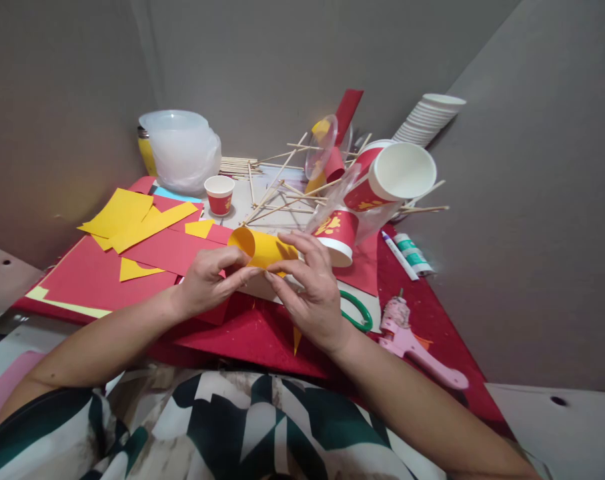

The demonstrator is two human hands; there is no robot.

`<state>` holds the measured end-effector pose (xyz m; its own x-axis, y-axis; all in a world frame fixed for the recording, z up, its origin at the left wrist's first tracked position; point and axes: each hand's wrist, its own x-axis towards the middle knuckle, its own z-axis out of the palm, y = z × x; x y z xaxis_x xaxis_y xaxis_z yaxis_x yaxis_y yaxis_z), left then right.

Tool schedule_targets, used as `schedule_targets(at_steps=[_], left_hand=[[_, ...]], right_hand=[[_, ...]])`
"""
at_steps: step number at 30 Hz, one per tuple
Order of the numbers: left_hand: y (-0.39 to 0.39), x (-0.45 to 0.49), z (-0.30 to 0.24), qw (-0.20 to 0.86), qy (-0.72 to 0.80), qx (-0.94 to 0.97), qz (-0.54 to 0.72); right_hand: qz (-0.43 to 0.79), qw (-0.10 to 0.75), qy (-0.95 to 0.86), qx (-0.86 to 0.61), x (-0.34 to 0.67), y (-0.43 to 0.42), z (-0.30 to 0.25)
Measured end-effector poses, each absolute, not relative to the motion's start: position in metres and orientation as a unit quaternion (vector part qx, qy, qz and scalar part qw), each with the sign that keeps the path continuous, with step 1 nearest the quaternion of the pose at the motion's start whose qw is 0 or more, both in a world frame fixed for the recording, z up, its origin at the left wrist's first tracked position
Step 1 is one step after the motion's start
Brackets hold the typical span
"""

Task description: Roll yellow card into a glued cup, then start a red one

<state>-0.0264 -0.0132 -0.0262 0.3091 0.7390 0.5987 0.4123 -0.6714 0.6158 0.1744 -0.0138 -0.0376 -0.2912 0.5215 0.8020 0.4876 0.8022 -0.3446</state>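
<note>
A yellow paper tube [269, 248], rolled from a sheet, is held level above the front of the table between both hands. My left hand [215, 280] pinches its lower edge near the open left end. On the other side, my right hand [307, 287] grips the right part, thumb and fingertips along the seam. Just behind the tube stands a frame of thin wooden sticks [275, 193]. Red-and-white paper cups [366, 195] are joined to it at the right. Under my right wrist shows the green handle of scissors [358, 310].
Yellow paper pieces [155, 227] lie on red sheets [97, 270] at left. A small paper cup [219, 195] and a plastic tub [177, 150] stand behind. At right are a pink glue gun [417, 353], a marker [399, 256], a tape roll [413, 254] and stacked cups [429, 120].
</note>
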Motion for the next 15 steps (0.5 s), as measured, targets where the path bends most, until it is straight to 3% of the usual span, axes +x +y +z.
schedule_targets(at_steps=[9, 12, 15], left_hand=[[-0.014, -0.028, -0.019, 0.096, 0.311, 0.837, 0.441], [-0.016, -0.027, -0.015, 0.133, 0.330, 0.830, 0.430], [-0.016, -0.028, -0.012, 0.242, 0.372, 0.768, 0.463]], right_hand=[[0.050, 0.492, -0.808, -0.321, 0.175, -0.013, -0.037], [0.058, 0.490, -0.807, -0.325, 0.176, -0.013, -0.036], [0.053, 0.525, -0.790, -0.313, 0.177, -0.016, -0.034]])
